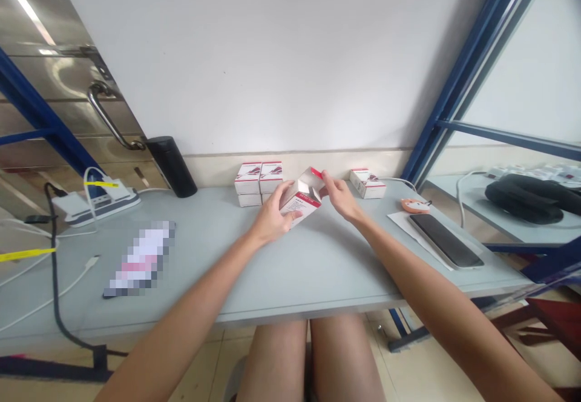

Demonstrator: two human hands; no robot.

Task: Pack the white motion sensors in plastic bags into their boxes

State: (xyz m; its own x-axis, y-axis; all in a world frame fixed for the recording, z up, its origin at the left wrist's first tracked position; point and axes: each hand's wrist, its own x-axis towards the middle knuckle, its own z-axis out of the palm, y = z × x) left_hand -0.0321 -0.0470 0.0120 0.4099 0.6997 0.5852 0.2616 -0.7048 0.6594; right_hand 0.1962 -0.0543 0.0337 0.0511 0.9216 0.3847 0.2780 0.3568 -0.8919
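A small white and red cardboard box (303, 207) is tilted above the grey table, its top flap raised. My left hand (273, 215) wraps round the box's left side, with the thumb across its printed front. At the flap, on the right, my right hand (338, 195) pinches the red edge between thumb and fingers. What lies inside the box is hidden. Behind my left hand, several similar boxes (249, 172) stand stacked against the wall. Another such box (368, 184) sits to the right of my right hand.
A black cylinder (171, 166) and a white power strip (104, 207) with cables stand at the left. A pixelated flat object (140, 260) lies nearer. On the right are an orange and white mouse (415, 206) and a dark phone-like slab (445, 240) on paper.
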